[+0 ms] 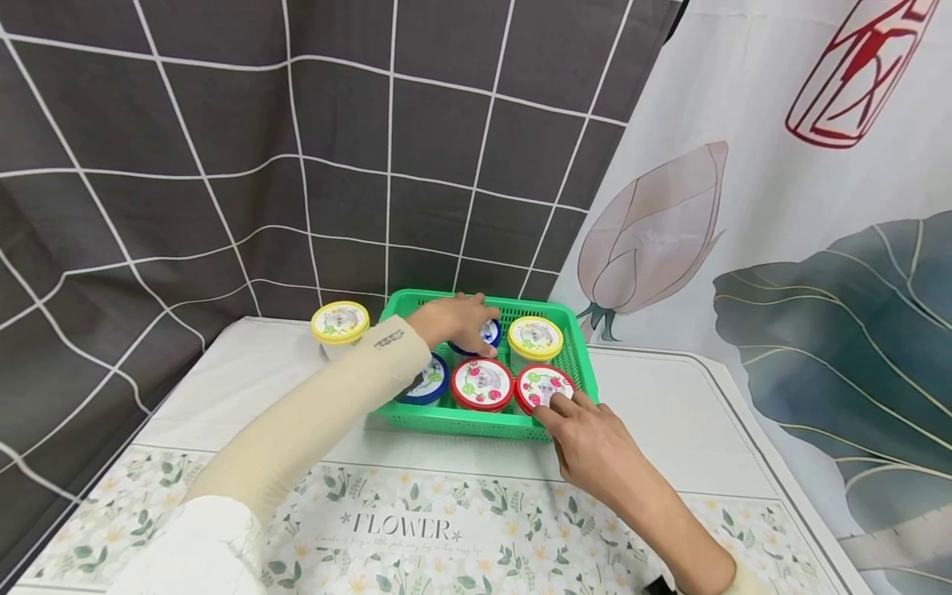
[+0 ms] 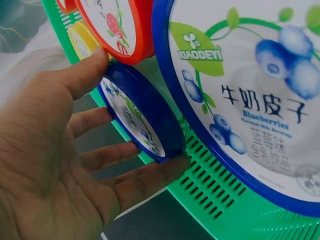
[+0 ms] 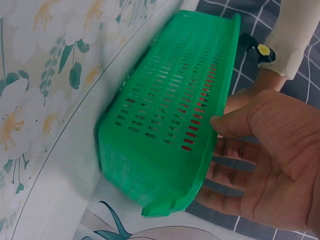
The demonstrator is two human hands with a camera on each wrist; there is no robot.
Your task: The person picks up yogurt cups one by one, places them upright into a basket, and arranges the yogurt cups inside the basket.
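In the head view, a green plastic basket [image 1: 461,423] holds several round tubs. My left hand [image 1: 454,321] reaches over its back and grips a blue-lidded tub [image 1: 489,332]; in the left wrist view thumb and fingers span the tub's lid [image 2: 137,112], which is tilted from that angle. Another blueberry tub [image 2: 250,115] with a blue lid is beside it. My right hand [image 1: 591,434] holds the basket's front right rim, thumb outside and fingers over it, close to a red-lidded tub [image 1: 545,385]. A second red-lidded tub [image 1: 483,383] sits to its left.
A yellow-lidded tub [image 1: 535,337] stands in the basket's back right. Outside, left of the basket, another yellow-lidded tub [image 1: 340,321] stands on the white table [image 1: 654,405]. A flowered mat [image 1: 402,529] lies in front; a dark checked curtain [image 1: 335,198] hangs behind.
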